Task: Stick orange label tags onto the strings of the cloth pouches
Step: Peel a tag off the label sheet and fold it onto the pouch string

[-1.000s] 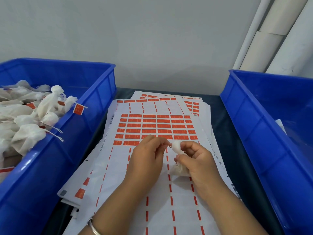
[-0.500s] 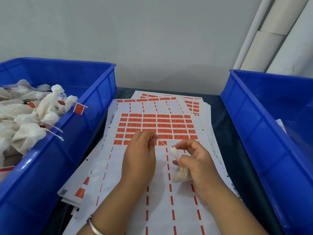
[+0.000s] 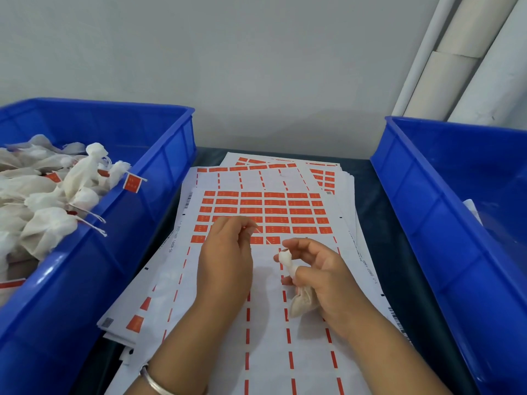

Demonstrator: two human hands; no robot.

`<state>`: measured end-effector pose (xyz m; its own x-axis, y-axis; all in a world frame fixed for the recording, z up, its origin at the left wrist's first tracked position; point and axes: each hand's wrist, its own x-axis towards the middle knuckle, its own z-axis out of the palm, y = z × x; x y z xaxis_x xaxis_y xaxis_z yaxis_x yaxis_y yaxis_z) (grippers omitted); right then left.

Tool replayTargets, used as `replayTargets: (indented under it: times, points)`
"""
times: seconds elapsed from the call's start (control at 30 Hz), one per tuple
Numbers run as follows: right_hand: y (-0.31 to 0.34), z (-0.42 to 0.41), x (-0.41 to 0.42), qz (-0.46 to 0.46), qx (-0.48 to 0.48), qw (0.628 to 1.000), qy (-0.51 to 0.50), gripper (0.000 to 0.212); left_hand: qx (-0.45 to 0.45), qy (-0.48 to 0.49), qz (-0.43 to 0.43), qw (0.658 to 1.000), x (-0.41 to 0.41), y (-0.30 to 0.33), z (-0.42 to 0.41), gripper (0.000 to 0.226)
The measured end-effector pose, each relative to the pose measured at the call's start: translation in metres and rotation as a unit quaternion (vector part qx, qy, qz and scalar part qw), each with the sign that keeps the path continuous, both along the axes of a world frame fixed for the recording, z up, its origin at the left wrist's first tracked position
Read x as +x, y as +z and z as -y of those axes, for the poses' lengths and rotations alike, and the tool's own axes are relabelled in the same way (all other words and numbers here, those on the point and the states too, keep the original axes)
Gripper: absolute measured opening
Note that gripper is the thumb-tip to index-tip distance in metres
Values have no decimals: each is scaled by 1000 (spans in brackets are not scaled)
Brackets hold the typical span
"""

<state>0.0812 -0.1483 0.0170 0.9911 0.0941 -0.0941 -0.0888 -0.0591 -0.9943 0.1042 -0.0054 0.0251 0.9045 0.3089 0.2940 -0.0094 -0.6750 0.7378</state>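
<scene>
From the head camera, the person's two hands work over a stack of label sheets lying on a dark table between two blue bins. The right hand grips a small cloth pouch: thumb and fingers are curled round its gathered neck, the white top of the pouch sticks up past the thumb and the fuller bottom hangs out below the palm. The left hand is held just left of it, fingers bent inward, with the thumb and forefinger pinching the end of the pouch's thin white string. The string runs slantwise from those fingertips down toward the pouch top; its middle stretch is faint against the sheet, so its full line is hard to follow. A metal bangle sits on the left wrist.

The top sheet carries rows of orange label tags in its far half, right under the pinched string, while the near half shows only narrow orange strips between blank spaces.

The left bin holds a heap of white pouches, several with strings trailing over the rim, and one orange tag hanging from a string at the bin's edge. The right bin stands at the other side, with only a bit of white material visible inside. Pale pipes run up the wall behind it.
</scene>
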Motion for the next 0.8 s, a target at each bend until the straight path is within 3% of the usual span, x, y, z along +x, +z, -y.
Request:
replayTargets:
  times: [0.27,0.47,0.63,0.8]
  points:
    - [5,5,-5,0,-2,996,91,37,-28,-25,36,999,-5,3,3,16]
    - [8,6,-3,-7,34,989,145,25,-40,-64,63,995,-9,4,4,17]
    - [17,6,-1,-5,46,995,93,28,-84,-121,31,989,-11,6,7,21]
    - [31,6,9,39,-47,998,19,6,-75,-135,42,987,-12,16,7,22]
